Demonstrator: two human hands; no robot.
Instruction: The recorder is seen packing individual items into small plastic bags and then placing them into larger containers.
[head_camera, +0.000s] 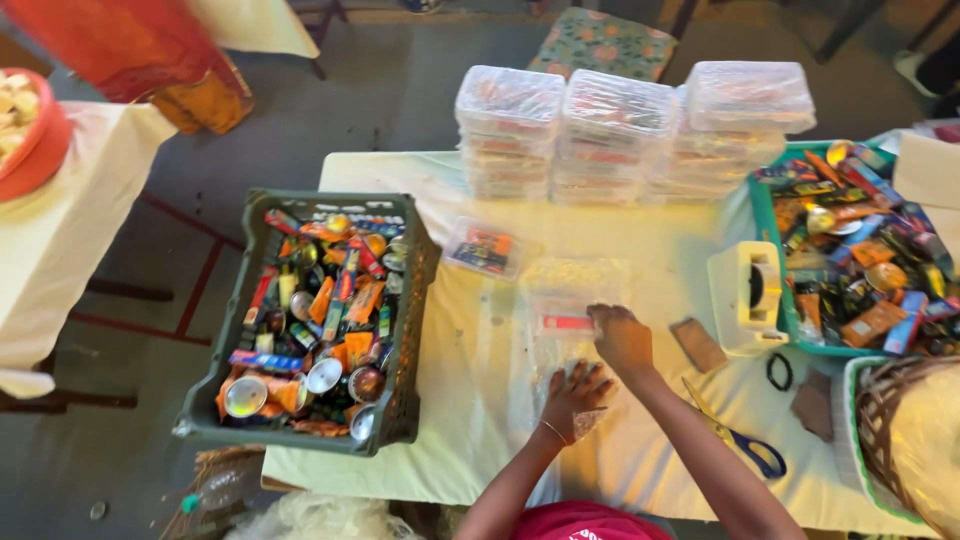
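Note:
My left hand (573, 395) lies flat with fingers spread on a clear plastic bag (560, 345) on the white tablecloth (480, 330). My right hand (620, 338) rests on the same bag, fingers curled down next to a small red packet (566, 323) inside it. A second clear packet with grainy contents (572, 275) lies just beyond the bag. A small clear box with orange and dark items (483, 248) sits to the left of that.
A dark green crate (415, 300) full of small colourful packets and round tins hangs over the table's left edge. Three stacks of clear lidded boxes (610, 130) stand at the back. At right are a tape dispenser (748, 295), a teal tray of packets (765, 215), scissors (740, 440), a wicker basket (890, 420).

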